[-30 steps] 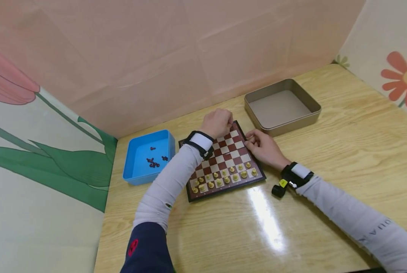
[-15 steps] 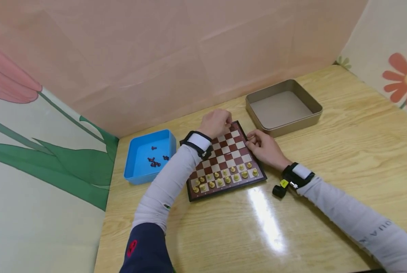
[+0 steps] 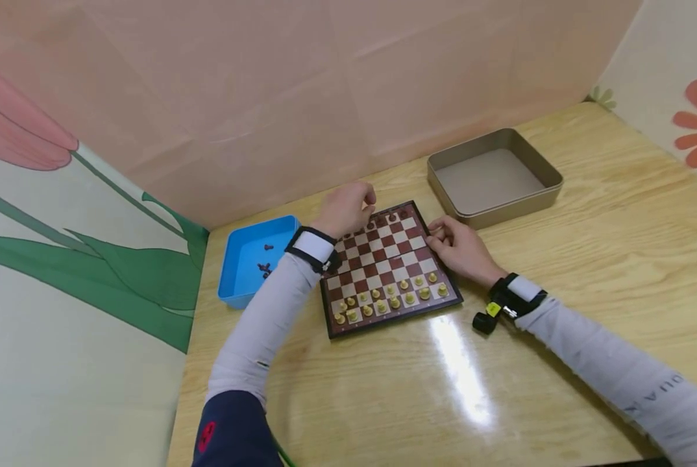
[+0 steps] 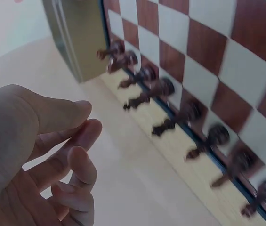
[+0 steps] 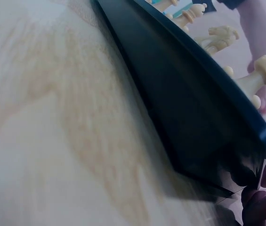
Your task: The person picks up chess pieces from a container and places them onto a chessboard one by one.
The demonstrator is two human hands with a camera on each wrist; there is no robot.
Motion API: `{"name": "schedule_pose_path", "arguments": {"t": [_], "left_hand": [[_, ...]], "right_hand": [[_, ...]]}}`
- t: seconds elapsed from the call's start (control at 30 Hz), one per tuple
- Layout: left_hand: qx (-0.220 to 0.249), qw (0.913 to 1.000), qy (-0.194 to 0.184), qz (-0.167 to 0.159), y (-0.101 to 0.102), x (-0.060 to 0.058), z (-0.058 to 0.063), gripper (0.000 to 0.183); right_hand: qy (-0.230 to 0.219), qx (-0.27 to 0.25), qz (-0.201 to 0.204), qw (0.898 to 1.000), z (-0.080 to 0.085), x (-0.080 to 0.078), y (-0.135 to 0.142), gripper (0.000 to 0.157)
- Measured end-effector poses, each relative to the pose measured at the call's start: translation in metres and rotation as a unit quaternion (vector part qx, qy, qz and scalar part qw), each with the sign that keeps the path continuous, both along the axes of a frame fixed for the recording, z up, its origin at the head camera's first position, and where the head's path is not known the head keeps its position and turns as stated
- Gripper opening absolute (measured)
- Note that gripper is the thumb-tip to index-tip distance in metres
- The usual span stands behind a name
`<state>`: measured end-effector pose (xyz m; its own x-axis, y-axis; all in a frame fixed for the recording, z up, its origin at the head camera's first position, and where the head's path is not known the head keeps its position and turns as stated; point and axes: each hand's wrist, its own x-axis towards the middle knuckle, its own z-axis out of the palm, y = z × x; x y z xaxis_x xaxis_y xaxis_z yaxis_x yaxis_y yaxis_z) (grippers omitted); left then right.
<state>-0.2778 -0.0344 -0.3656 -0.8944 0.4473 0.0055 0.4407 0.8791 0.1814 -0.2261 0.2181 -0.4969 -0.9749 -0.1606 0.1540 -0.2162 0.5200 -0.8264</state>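
A folding chessboard [image 3: 378, 263] lies on the table with gold chess pieces [image 3: 394, 302] in two rows along its near side. Dark chess pieces [image 4: 182, 115] stand in a row along the far edge. My left hand [image 3: 344, 211] hovers over that far edge, thumb and index tips close together; the left wrist view shows nothing between them. At the board's right edge rests my right hand [image 3: 465, 251], its fingers loosely bent. In the right wrist view its fingertips [image 5: 261, 206] touch the corner of the board's dark side, and much of that hand is out of frame.
Left of the board stands a blue tray [image 3: 239, 299] with several dark pieces [image 3: 264, 267] inside, partly behind my left forearm. A brown metal tin [image 3: 494, 178] sits at the back right, close to my right hand. A papered wall [image 3: 267, 97] runs behind the table.
My left hand has shifted left, away from the board's far right corner, uncovering dark pieces there. My right hand stays at the board's right edge. The head view has swung slightly.
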Motion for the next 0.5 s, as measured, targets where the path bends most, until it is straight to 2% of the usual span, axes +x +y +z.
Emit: {"name": "schedule_pose_path", "arguments": {"t": [0.17, 0.5], "left_hand": [[0.044, 0.9989, -0.009, 0.015, -0.030, 0.008, 0.005, 0.018], [0.095, 0.9923, -0.005, 0.080, -0.082, 0.024, 0.002, 0.021]], "right_hand": [[-0.002, 0.002, 0.002, 1.000, 0.000, -0.001, 0.001, 0.029], [-0.010, 0.000, -0.002, 1.000, 0.002, 0.004, 0.004, 0.029]]}}
